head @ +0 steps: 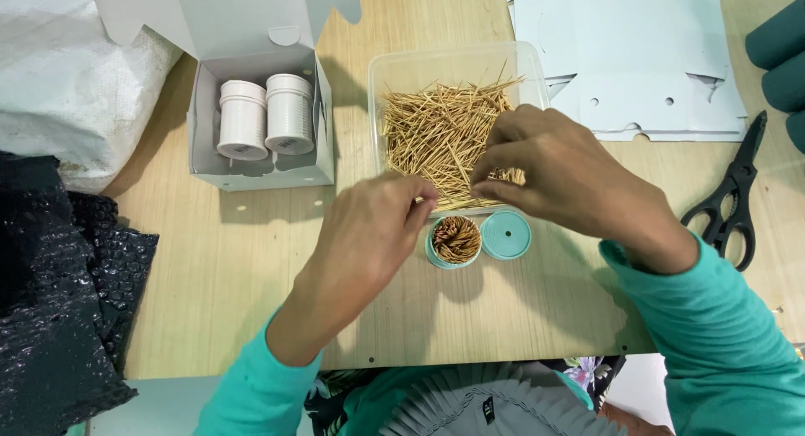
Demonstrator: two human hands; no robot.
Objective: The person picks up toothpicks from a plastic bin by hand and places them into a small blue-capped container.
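Observation:
A clear plastic tray on the wooden table holds a loose heap of toothpicks. In front of it stands a small teal round container, open and packed with upright toothpicks, with its teal lid lying beside it on the right. My left hand hovers over the tray's near edge just left of the container, fingertips pinched together. My right hand reaches into the tray from the right, thumb and fingers pinching toothpicks from the heap.
An open grey cardboard box at the back left holds two white cylindrical containers. Flat grey box blanks lie at the back right. Black scissors rest at the right edge. Black bubble wrap and a white sack lie at the left.

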